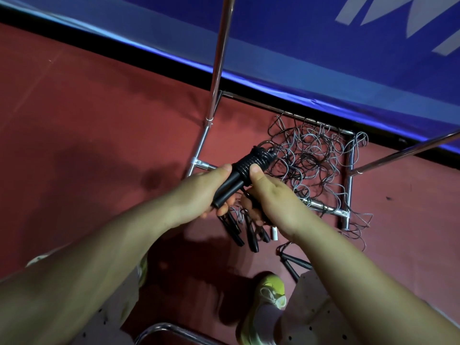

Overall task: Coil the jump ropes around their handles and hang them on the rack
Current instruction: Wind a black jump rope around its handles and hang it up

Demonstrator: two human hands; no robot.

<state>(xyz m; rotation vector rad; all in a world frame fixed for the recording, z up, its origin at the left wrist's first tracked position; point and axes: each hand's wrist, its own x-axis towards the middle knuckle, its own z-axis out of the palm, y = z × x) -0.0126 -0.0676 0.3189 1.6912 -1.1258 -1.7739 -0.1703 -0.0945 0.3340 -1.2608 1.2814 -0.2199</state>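
I hold a black jump rope [245,168] in front of me, its cord wound in tight turns around the upper part of its two handles. My left hand [204,192] grips the lower handle ends from the left. My right hand [270,195] grips the bundle from the right, thumb against the coils. Below lies a tangled heap of thin ropes [313,160] on the base of a chrome rack [349,170]. Several loose black handles [251,232] lie on the floor under my hands.
The rack's upright pole [219,58] rises at centre and a slanted bar [408,151] crosses at right. A blue padded barrier [323,46] runs behind it. Red floor [87,120] spreads left. My yellow shoe [271,292] and a chrome tube [161,329] are near the bottom.
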